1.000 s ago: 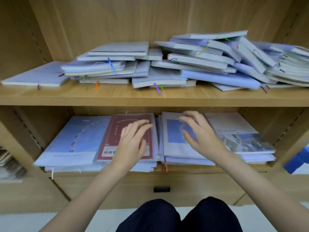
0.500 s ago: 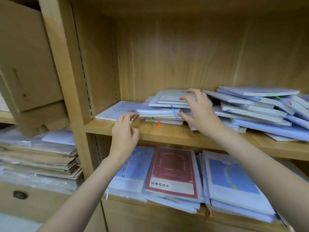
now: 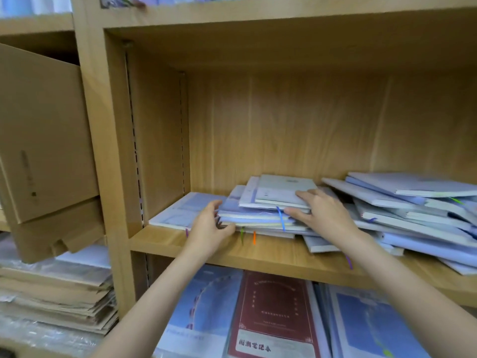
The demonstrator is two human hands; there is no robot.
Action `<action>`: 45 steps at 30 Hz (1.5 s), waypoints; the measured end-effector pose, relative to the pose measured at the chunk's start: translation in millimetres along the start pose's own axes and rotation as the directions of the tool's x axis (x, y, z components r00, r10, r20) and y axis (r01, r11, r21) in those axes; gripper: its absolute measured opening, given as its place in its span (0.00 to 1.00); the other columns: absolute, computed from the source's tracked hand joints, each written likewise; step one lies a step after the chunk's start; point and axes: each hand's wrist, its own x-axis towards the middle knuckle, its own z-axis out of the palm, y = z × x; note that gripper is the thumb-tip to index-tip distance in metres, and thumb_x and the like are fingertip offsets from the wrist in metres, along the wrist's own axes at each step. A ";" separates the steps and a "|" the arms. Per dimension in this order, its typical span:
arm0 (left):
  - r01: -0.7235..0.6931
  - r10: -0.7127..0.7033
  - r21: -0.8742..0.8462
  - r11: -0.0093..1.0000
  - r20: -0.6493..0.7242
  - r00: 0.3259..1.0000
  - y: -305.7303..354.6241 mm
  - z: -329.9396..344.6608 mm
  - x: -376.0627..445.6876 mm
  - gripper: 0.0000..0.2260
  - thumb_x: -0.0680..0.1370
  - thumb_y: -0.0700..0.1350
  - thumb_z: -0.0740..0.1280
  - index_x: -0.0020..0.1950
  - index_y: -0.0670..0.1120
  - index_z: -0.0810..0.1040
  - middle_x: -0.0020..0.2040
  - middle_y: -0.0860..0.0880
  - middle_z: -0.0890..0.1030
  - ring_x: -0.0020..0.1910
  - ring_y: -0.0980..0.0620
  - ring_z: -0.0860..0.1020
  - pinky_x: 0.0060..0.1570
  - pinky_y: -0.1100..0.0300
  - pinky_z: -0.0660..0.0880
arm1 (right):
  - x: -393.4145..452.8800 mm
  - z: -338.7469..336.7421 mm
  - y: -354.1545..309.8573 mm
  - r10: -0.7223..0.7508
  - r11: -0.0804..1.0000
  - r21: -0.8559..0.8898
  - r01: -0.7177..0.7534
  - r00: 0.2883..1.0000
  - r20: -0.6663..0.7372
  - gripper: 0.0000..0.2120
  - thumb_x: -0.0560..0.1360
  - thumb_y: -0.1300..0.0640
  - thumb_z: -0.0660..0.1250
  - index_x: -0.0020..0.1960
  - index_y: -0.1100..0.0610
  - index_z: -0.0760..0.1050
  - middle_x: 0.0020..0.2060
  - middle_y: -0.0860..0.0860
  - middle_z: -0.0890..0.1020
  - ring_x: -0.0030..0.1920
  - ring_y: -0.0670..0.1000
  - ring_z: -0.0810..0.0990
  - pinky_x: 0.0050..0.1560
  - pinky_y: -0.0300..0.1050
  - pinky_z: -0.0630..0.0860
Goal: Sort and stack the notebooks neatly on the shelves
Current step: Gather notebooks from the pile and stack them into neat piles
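Note:
A loose pile of pale lilac and grey notebooks point(image 3: 268, 202) lies on the middle wooden shelf point(image 3: 258, 254), with coloured ribbon markers hanging over its front. My left hand point(image 3: 209, 228) grips the pile's left front corner, thumb under and fingers at the side. My right hand point(image 3: 320, 213) lies on the pile's right side, fingers spread over the top notebook and thumb against the edges. One single notebook point(image 3: 178, 213) lies flat to the left of the pile. A tumbled heap of more notebooks point(image 3: 413, 213) fills the shelf's right half.
On the shelf below lie a dark red notebook point(image 3: 273, 316) and blue-covered ones point(image 3: 206, 306). A tilted cardboard box point(image 3: 44, 140) sits in the left bay above flattened cardboard and plastic-wrapped stacks point(image 3: 51, 301). The shelf's upright point(image 3: 103, 151) stands just left of my hands.
Both hands rose from the lower shelf's notebooks to the middle shelf. They have since closed in on the left pile, the left hand now gripping its corner. The view has tilted upward.

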 end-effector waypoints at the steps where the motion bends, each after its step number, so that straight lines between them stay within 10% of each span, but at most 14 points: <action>1: -0.005 0.005 0.030 1.000 0.002 1.000 -0.3 1.8 0.8 0.25 0.74 0.40 0.69 0.69 0.43 0.67 0.61 0.48 0.74 0.59 0.53 0.72 0.53 0.66 0.66 | 0.7 -0.4 1.3 -0.009 1.000 0.004 0.009 1.000 0.006 0.32 0.74 0.35 0.58 0.71 0.52 0.66 0.66 0.55 0.71 0.65 0.58 0.70 0.61 0.51 0.69; 5: 0.134 -0.136 -0.186 0.973 0.003 0.991 -1.5 2.2 3.6 0.22 0.72 0.40 0.72 0.65 0.45 0.72 0.56 0.49 0.74 0.58 0.53 0.73 0.56 0.63 0.67 | 1.9 0.6 3.5 -0.033 0.999 0.013 0.033 0.999 0.009 0.31 0.74 0.35 0.58 0.71 0.52 0.66 0.67 0.54 0.71 0.65 0.57 0.70 0.62 0.51 0.69; 9: 0.366 -0.395 -0.637 0.679 0.103 0.913 9.8 -0.9 9.8 0.21 0.74 0.39 0.70 0.65 0.38 0.70 0.54 0.42 0.77 0.52 0.49 0.76 0.54 0.59 0.72 | 1.6 1.5 1.9 -0.034 0.997 0.072 0.033 0.999 0.012 0.32 0.74 0.36 0.59 0.72 0.53 0.65 0.68 0.55 0.70 0.67 0.56 0.68 0.63 0.48 0.67; 16: 0.404 -0.475 -0.689 0.602 0.098 0.874 36.9 -0.5 12.7 0.15 0.76 0.33 0.65 0.62 0.33 0.70 0.53 0.39 0.78 0.51 0.44 0.79 0.52 0.58 0.75 | 5.2 -6.2 -5.8 -0.008 0.986 0.168 -0.005 0.997 0.075 0.35 0.70 0.37 0.67 0.72 0.51 0.65 0.68 0.54 0.69 0.68 0.55 0.66 0.64 0.48 0.65; 19: 0.354 -0.510 -0.786 0.506 0.058 0.858 47.0 -20.8 5.7 0.01 0.76 0.32 0.64 0.47 0.35 0.73 0.42 0.41 0.78 0.41 0.46 0.79 0.46 0.57 0.78 | 6.9 -9.8 -9.1 0.065 0.997 0.038 -0.065 0.998 -0.010 0.32 0.71 0.36 0.65 0.70 0.51 0.67 0.66 0.54 0.70 0.66 0.58 0.68 0.62 0.51 0.68; 26: 0.131 -0.506 -0.854 0.503 -0.168 0.846 69.4 -102.3 -22.5 0.04 0.76 0.33 0.63 0.42 0.39 0.72 0.38 0.43 0.78 0.40 0.49 0.80 0.45 0.56 0.80 | 5.8 -3.2 -26.1 0.033 0.982 -0.187 -0.035 0.999 -0.013 0.26 0.75 0.38 0.60 0.65 0.54 0.70 0.59 0.55 0.76 0.61 0.57 0.71 0.56 0.50 0.69; 34: -0.126 -0.294 -0.715 0.687 -0.433 0.852 95.3 -146.9 -49.1 0.10 0.77 0.35 0.62 0.58 0.38 0.74 0.50 0.44 0.79 0.51 0.50 0.80 0.48 0.60 0.79 | -23.4 -36.6 -69.0 -0.161 0.963 0.217 0.159 0.987 -0.009 0.25 0.78 0.41 0.58 0.72 0.50 0.63 0.69 0.50 0.67 0.71 0.53 0.61 0.70 0.53 0.54; 36: -0.151 -0.215 -0.662 0.735 -0.438 0.873 109.8 -144.5 -55.3 0.10 0.78 0.36 0.60 0.58 0.41 0.75 0.51 0.47 0.79 0.52 0.52 0.79 0.46 0.62 0.79 | -35.7 -53.2 -83.6 -0.221 0.799 0.576 0.172 0.975 0.015 0.26 0.78 0.45 0.60 0.73 0.50 0.61 0.71 0.49 0.65 0.70 0.51 0.65 0.70 0.47 0.61; 40: -0.115 -0.134 -0.654 0.747 -0.319 0.938 131.5 -111.0 -71.2 0.09 0.80 0.38 0.58 0.57 0.45 0.74 0.51 0.49 0.80 0.52 0.55 0.78 0.49 0.62 0.77 | -64.0 -82.7 -84.0 -0.265 0.057 0.994 -0.094 0.958 0.106 0.20 0.77 0.59 0.62 0.69 0.57 0.66 0.63 0.55 0.77 0.55 0.55 0.81 0.49 0.46 0.80; 45: 0.071 -0.054 -0.755 0.651 0.047 0.997 141.4 -39.2 -77.4 0.12 0.78 0.32 0.58 0.54 0.43 0.79 0.48 0.48 0.84 0.49 0.52 0.82 0.44 0.63 0.79 | -98.4 -108.4 -18.0 -0.032 0.082 0.997 -0.009 0.999 0.012 0.16 0.77 0.69 0.60 0.64 0.63 0.70 0.55 0.53 0.80 0.42 0.46 0.82 0.34 0.37 0.77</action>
